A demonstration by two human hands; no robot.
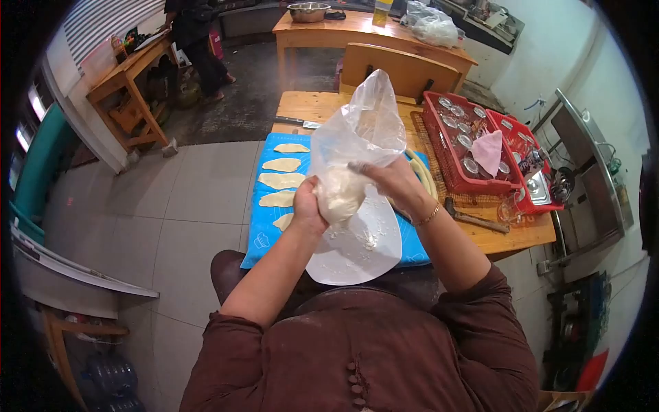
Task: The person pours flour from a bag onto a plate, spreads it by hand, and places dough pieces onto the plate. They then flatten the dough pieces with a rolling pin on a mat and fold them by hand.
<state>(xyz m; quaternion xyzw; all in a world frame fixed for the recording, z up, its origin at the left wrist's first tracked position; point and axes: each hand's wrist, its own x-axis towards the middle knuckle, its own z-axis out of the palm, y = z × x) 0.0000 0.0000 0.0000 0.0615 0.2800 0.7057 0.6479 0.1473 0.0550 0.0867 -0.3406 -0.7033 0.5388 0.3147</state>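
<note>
A clear plastic bag (360, 130) with a soft white mass (341, 196) in its lower end hangs over a white plate (350, 264). My left hand (310, 206) is closed around the bag's left side, low down by the white mass. From the right, my right hand (397, 182) grips the bag higher up, its thumb across the plastic. White crumbs are scattered on the plate. Several flat pieces of dough (281, 180) lie in a column on the blue mat (257, 233), left of the bag. Long pale dough strips (423, 175) show behind my right hand.
A knife (296, 122) lies beyond the mat. A hammer-like tool (477, 218) rests on the table's right side, near red baskets (439, 113) of glass jars and a pink cloth (487, 152). Farther back stand a second table (343, 27) with a metal bowl (309, 12) and another person (195, 41).
</note>
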